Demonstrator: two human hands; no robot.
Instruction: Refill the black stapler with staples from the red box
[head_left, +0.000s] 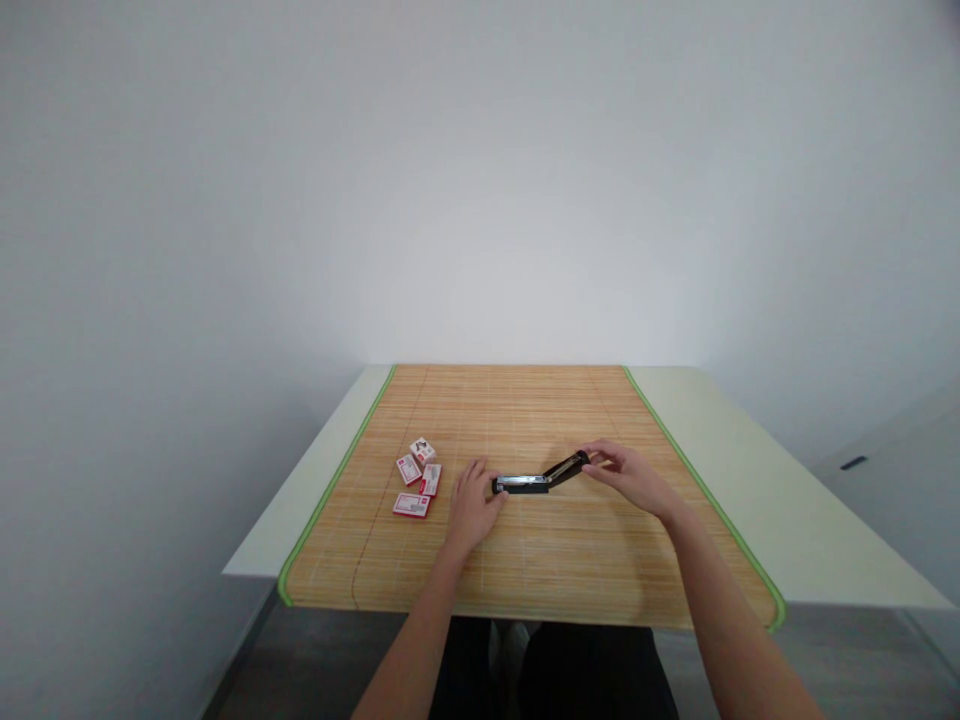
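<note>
A black stapler [525,484] lies unfolded on the bamboo mat, its silvery metal channel facing up. Its other half [564,468] slants up to the right from the hinge. My left hand [472,500] grips the stapler's left end between thumb and fingers. At the raised right end, my right hand [626,474] pinches the tip of the slanted half. Left of my left hand lie several small red and white boxes [412,505], which look like staple boxes. One of these boxes [423,450] sits farther back, touching or very near its neighbours.
The bamboo mat [525,570] with green edging covers the middle of a white table [720,440] and hangs at its front edge. A plain wall [480,200] stands behind the table. A white panel with a dark handle [853,463] is at the right.
</note>
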